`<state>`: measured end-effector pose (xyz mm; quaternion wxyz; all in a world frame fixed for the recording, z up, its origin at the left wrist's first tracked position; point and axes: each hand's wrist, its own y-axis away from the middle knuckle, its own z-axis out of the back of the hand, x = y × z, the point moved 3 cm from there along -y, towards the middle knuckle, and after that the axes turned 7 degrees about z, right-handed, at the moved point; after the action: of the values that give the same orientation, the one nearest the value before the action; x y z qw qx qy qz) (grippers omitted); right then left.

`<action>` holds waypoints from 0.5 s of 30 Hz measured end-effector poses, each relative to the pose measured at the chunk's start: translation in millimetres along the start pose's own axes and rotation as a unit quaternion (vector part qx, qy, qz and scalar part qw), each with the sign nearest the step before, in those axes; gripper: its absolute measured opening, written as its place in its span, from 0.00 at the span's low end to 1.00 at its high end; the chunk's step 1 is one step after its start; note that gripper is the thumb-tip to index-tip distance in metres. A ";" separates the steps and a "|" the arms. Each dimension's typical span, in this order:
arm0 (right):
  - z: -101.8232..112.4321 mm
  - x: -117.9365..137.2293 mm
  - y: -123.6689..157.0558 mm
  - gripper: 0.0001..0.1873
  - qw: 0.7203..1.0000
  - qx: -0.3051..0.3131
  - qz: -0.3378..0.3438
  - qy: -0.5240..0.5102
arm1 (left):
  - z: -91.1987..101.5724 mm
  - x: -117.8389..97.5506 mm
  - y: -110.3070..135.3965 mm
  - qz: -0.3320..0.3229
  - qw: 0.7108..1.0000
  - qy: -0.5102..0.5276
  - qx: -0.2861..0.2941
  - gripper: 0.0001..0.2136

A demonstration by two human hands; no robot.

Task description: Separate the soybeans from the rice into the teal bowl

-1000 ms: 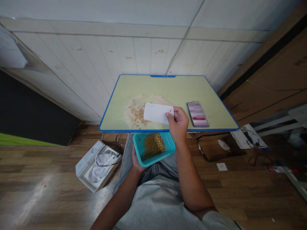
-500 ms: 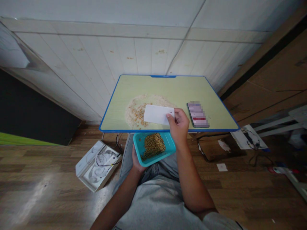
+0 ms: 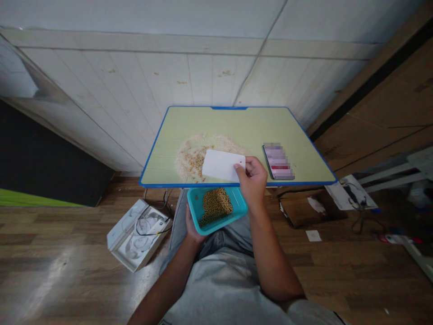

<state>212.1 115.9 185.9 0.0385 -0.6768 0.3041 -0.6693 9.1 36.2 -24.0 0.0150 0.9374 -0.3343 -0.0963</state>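
Observation:
My right hand (image 3: 253,178) pinches a flat white plastic card (image 3: 221,166) by its right end, thumb on top. The card is over the near part of a pile of pale rice-like grains (image 3: 184,158) with yellow-brown beans (image 3: 198,164) mixed in. Below the table's front edge, my left hand (image 3: 193,228) grips the left side of a teal plastic tub (image 3: 241,210), its fingers partly hidden underneath. Inside the tub lies a heap of small tan beans (image 3: 216,203). The tub is tilted slightly above my lap.
The small folding table (image 3: 270,122) has a blue rim. A phone (image 3: 279,162) lies on its right side. On the floor at left is an open white box (image 3: 138,239) with cables. At right are a cardboard box (image 3: 304,212) and a white stand (image 3: 406,167).
The white card has turned slightly and sits a little lower, nearer the table's front edge. My left hand and the tub stay almost the same.

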 end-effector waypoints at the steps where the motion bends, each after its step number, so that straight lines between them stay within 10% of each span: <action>1: 1.9 -0.9 0.0 0.10 1.000 -0.007 -0.003 0.006 | 0.7 0.3 0.3 0.002 1.000 0.002 0.002 0.37; 15: 25.5 -4.7 -12.6 0.13 0.992 -0.118 0.032 0.019 | -2.1 0.3 3.6 0.003 1.000 -0.008 0.015 0.36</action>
<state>240.7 119.2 185.0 -0.0260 -0.6535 0.4030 -0.6402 7.5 33.1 -21.7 -0.0018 0.9357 -0.3388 -0.0987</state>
